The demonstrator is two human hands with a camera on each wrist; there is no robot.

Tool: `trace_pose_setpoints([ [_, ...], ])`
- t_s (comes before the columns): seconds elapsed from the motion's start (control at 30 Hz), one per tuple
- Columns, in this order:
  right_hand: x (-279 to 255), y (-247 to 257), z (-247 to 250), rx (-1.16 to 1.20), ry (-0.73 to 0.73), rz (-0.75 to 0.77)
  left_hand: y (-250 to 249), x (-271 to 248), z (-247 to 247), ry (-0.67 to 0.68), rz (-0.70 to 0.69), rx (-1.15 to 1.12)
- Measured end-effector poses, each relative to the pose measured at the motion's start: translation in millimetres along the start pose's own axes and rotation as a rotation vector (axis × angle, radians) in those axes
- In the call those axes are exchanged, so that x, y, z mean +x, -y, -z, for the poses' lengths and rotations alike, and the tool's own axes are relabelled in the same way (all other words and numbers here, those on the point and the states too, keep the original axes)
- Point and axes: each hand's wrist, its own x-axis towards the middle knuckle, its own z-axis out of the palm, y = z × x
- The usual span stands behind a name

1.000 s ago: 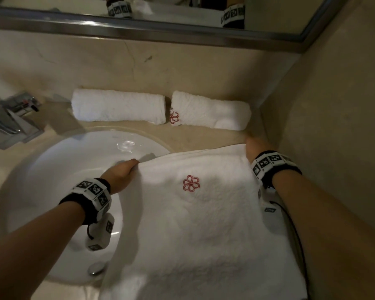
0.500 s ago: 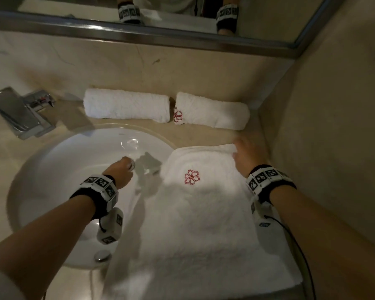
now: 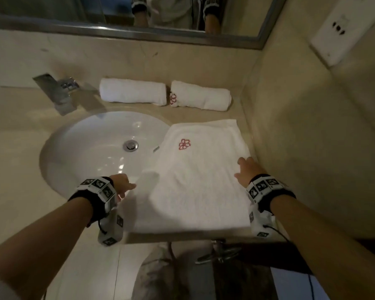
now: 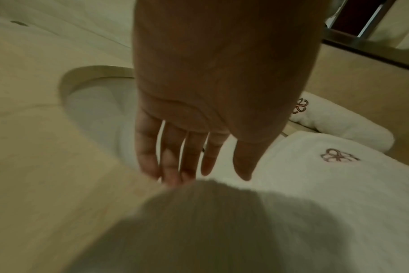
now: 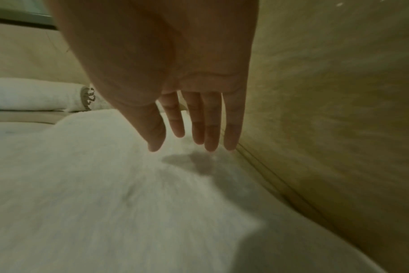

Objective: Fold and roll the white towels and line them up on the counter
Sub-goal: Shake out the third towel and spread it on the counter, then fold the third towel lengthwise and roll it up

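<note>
A folded white towel (image 3: 195, 180) with a red flower emblem (image 3: 184, 144) lies flat on the counter to the right of the sink, its left edge overhanging the basin. My left hand (image 3: 122, 185) is at the towel's near left edge, fingers straight and spread (image 4: 173, 162), holding nothing. My right hand (image 3: 245, 169) hovers over the towel's right edge next to the wall, fingers straight (image 5: 210, 129). Two rolled white towels (image 3: 132, 94) (image 3: 200, 98) lie side by side along the back wall.
A white round sink (image 3: 91, 148) with a metal drain (image 3: 130, 145) sits left of the towel. A chrome faucet (image 3: 56, 92) stands at the back left. The side wall (image 3: 301, 137) runs close along the right. A mirror (image 3: 139, 16) hangs above.
Both hands let go of the towel's far corners and drew back toward me along its sides. The towel is now narrower, folded, and lies flat.
</note>
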Motion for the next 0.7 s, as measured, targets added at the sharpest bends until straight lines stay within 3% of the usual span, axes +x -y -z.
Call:
trace_pose_setpoints([
  [0.03, -11.7, -7.5, -5.0, -0.003, 0.022, -0.012, 5.3, -6.8, -10.0, -0.009, -0.001, 0.059],
  [0.1, -31.5, -20.1, -14.6, -0.006, 0.077, -0.005, 16.7, -16.1, -23.2, -0.158, -0.002, 0.141],
  [0.2, -57.4, -33.0, -32.9, 0.027, 0.18, 0.022, 27.8, -32.4, -35.6, -0.295, -0.008, -0.002],
  [0.43, -94.7, -41.7, -59.4, -0.019, 0.239, -0.047, 33.9, -55.4, -65.7, -0.347, 0.002, -0.127],
  [0.53, -103.5, -41.8, -63.8, -0.001, 0.221, -0.062, 41.4, -59.6, -74.9, -0.335, 0.051, -0.318],
  [0.7, -113.1, -36.7, -69.0, -0.028, 0.184, -0.089, 52.7, -69.3, -75.2, -0.227, 0.04, -0.511],
])
